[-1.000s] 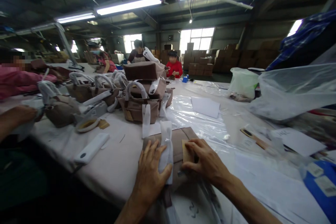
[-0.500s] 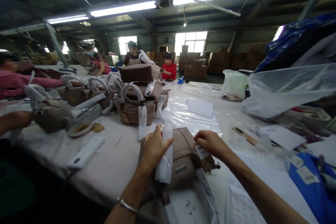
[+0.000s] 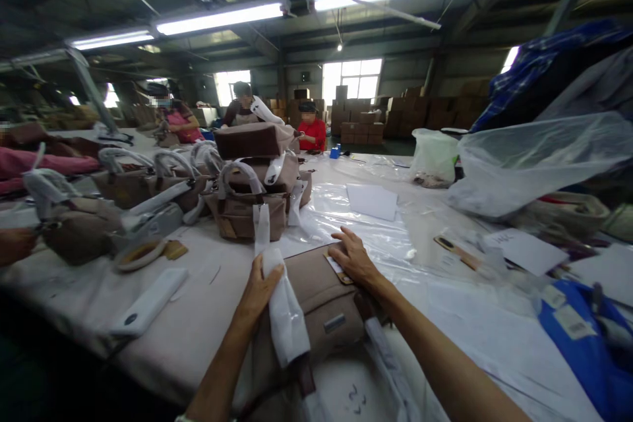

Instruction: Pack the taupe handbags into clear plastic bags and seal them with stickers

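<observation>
In the head view, fingers of the left hand wrap round the white plastic-covered handle of a taupe fabric handbag, lying on the white-covered table before stacked taupe handbags. The right hand's fingers rest half-spread over a flat tan card tag on it; whether they pinch it, I cannot tell.

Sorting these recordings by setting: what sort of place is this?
Probably a bag factory's workroom: similar brown handbags crowd a long table, several people are around it, and cardboard boxes are stacked behind.
</observation>
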A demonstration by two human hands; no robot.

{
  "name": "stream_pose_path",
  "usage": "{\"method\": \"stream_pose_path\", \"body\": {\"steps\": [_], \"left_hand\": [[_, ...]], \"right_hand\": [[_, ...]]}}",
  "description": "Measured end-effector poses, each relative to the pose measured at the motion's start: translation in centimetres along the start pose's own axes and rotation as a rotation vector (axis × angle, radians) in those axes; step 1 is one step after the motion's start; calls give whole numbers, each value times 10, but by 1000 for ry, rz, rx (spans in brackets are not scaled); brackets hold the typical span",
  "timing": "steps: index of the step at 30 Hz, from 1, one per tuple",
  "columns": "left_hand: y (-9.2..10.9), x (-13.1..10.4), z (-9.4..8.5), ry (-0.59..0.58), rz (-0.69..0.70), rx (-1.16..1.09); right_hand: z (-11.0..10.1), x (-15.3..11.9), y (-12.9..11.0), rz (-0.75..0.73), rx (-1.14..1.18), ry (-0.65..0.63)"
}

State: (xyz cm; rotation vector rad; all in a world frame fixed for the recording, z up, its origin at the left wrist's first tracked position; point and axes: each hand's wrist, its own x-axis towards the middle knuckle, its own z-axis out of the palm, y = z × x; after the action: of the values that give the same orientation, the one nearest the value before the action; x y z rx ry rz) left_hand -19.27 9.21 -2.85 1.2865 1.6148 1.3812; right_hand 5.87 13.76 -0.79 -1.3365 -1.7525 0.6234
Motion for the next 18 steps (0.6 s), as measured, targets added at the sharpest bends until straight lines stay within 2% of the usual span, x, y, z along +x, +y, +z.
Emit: {"method": "stream_pose_path", "body": {"steps": [2, 4, 7, 9, 11, 13, 18], "left_hand": [[2, 9, 2, -93, 22, 12], [11, 18, 5, -190, 106, 87], [23, 30, 14, -398, 168, 195], [27, 38, 23, -488, 201, 224], [27, 47, 31, -526, 225, 218], [27, 54, 36, -555, 187, 208], [30, 54, 34, -591, 190, 257]], "right_hand": [[-2, 1, 4, 21, -43, -33], [-7, -7, 7, 72, -102, -21], [-16, -33, 6, 162, -219, 84], [-21, -48, 4, 207, -287, 136], [-26, -57, 2, 244, -334, 153], [-30, -58, -1, 275, -355, 135], [-41, -60, -6, 268, -394, 26]]}}
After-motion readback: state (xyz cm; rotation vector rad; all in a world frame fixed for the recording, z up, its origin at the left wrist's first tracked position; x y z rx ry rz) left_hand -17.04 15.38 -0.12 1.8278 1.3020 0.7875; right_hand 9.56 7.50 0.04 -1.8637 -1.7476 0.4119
